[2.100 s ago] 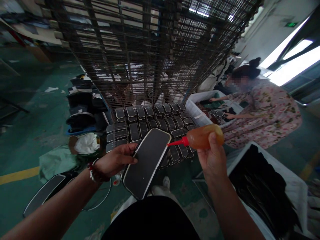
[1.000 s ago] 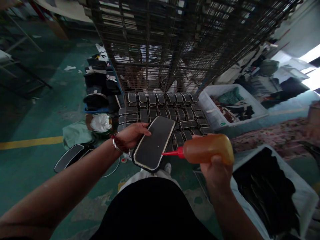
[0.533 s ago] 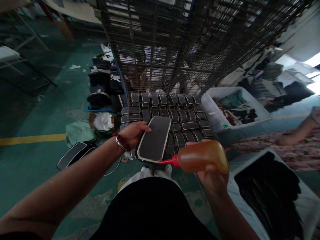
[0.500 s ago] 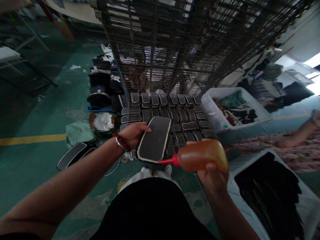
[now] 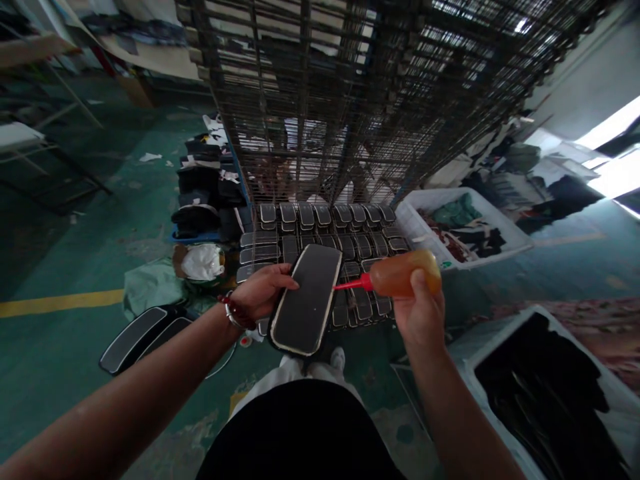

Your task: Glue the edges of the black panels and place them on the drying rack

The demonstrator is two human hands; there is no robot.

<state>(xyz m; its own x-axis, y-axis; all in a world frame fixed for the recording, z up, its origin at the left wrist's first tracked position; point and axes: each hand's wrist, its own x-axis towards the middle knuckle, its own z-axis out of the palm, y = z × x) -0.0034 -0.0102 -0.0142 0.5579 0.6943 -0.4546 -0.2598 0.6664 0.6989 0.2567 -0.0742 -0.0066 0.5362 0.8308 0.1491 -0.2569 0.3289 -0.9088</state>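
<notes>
My left hand (image 5: 259, 293) grips a long black panel with a pale rim (image 5: 307, 300) by its left edge, held tilted in front of me. My right hand (image 5: 420, 313) is closed round an amber squeeze bottle (image 5: 405, 273). The bottle's red nozzle (image 5: 350, 285) touches the panel's right rim near the upper end. A bracelet sits on my left wrist. Beyond the panel, several like black panels (image 5: 320, 230) lie in rows on a low wire shelf.
A tall wire rack (image 5: 350, 100) stands ahead. A white bin (image 5: 417, 230) of dark scraps sits at the right, another white bin (image 5: 620, 400) of black material at the lower right. Two more panels (image 5: 135, 330) lie on the green floor, beside a bag (image 5: 200, 261).
The bottle's nozzle moved from the panel's lower end up along its right rim. The view shifted, and the person in the flowered dress at the right is almost out of view.
</notes>
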